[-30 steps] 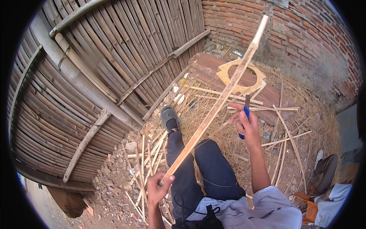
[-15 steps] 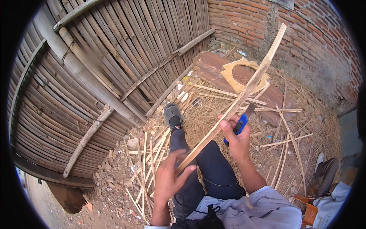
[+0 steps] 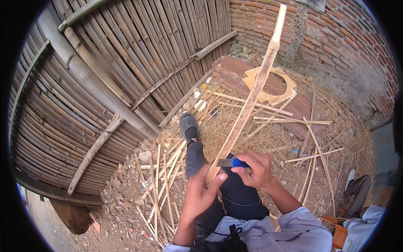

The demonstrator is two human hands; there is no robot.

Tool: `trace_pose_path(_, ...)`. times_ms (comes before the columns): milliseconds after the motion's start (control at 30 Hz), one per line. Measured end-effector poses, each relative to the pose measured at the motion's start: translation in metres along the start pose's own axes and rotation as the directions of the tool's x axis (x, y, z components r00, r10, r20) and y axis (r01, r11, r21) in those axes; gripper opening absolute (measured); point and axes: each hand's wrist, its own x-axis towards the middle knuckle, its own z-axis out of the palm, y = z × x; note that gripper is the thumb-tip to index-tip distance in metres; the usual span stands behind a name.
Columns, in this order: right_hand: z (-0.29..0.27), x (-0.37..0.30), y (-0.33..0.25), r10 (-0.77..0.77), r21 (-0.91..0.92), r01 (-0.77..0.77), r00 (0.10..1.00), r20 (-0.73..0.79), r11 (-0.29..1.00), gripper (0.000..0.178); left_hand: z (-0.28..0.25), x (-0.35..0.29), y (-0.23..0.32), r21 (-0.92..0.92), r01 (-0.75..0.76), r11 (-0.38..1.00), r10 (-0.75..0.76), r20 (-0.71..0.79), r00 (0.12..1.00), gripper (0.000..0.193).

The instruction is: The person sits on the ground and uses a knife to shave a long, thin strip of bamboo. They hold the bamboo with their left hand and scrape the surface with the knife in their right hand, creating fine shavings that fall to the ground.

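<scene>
A long bamboo strip [image 3: 248, 107] slants up and away from my lap, its far end pale and narrower. My left hand [image 3: 200, 194] is closed around its near end, thumb along the right side. In my right hand [image 3: 258, 169] is a blue-handled utility knife [image 3: 240, 162], gripped with the fingers curled over the handle. Its wide blade points left and meets the strip just above my left hand. Whether the edge bites into the strip cannot be made out.
Loose bamboo strips [image 3: 166, 185] lie on the rubble beside my shoe [image 3: 189, 126]. Ahead, a brown board [image 3: 235, 75] bears a jagged wooden ring [image 3: 275, 98]. A bamboo wall [image 3: 138, 54] stands left, a brick wall [image 3: 340, 42] far right. Another person's leg [image 3: 359, 191] shows at right.
My right hand has let go of the strip's middle and brought the knife down-left to its near end. The strip has swung more upright, and my left hand has closed on it.
</scene>
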Motion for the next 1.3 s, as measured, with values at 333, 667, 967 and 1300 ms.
trace_pose_path(333,0.003,0.011,-0.006,-0.068,-0.051,0.065,0.996,-0.053,0.997,0.029,0.005,0.003,0.02,0.208,-0.106,0.972,0.112,-0.018,0.994,0.036)
trace_pose_path(667,0.001,0.006,0.023,-0.036,-0.234,-0.014,0.977,-0.209,0.972,0.028,0.003,0.002,-0.001,0.338,-0.096,0.936,0.123,-0.062,0.99,0.034)
trace_pose_path(967,-0.056,0.02,0.073,0.177,-0.178,-0.247,0.925,-0.335,0.953,0.036,-0.02,-0.03,-0.03,0.41,0.065,0.91,-0.026,-0.1,0.995,0.028)
trace_pose_path(1300,0.02,-0.007,-0.002,0.043,0.022,-0.043,0.999,0.009,0.999,0.027,0.001,-0.005,-0.006,0.19,-0.109,0.976,0.127,-0.087,0.988,0.024)
